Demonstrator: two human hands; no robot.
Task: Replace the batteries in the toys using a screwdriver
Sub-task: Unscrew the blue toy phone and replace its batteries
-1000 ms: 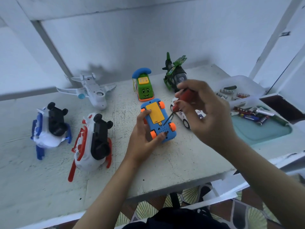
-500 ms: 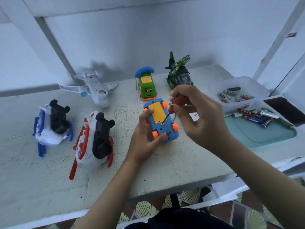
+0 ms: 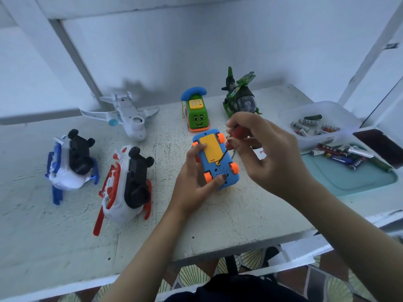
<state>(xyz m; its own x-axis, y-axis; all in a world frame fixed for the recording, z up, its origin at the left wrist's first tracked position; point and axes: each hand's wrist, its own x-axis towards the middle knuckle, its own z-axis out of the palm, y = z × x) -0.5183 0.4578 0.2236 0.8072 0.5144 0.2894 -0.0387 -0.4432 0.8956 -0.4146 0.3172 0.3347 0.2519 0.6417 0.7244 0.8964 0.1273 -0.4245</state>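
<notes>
A blue toy car (image 3: 220, 171) with orange wheels lies upside down on the table, its yellow battery cover (image 3: 211, 149) facing up. My left hand (image 3: 194, 182) grips the car from the left, thumb on the near end. My right hand (image 3: 263, 149) holds a red-handled screwdriver (image 3: 234, 137), and the tip rests at the screw on the near edge of the yellow cover. Loose batteries (image 3: 340, 154) lie on a teal lid at the right; more batteries (image 3: 311, 126) sit in a clear tub.
Other toys stand around: a green phone car (image 3: 197, 116), a green helicopter (image 3: 239, 99), a white plane (image 3: 126, 116), a blue-white toy (image 3: 69, 162), a red-white toy (image 3: 126, 186). A white police car (image 3: 260, 152) is mostly hidden behind my right hand. The table edge (image 3: 218, 256) is near me.
My right hand has brought the screwdriver left and down, from beside the car onto the screw of the yellow cover. My left hand keeps its grip on the car.
</notes>
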